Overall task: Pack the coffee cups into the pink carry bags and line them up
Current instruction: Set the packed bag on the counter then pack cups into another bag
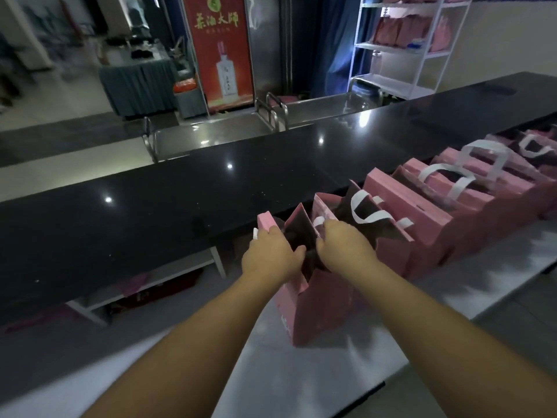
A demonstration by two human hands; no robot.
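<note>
A pink carry bag (319, 306) with white handles stands on the steel worktop (301, 372) in front of me. My left hand (269, 254) grips its left top edge. My right hand (340, 245) grips its right top edge near a white handle, and the two hands hold the bag's mouth apart. The inside looks dark; no coffee cup shows in it. To the right, a row of several pink bags (428, 212) stands side by side along the worktop, running toward the far right.
A long black glossy counter (180, 200) rises just behind the bags. Beyond it stand steel trolleys (211, 134), a red poster (220, 49) and a white shelf rack (401, 46) holding pink bags. The worktop's right edge drops off near the bag row.
</note>
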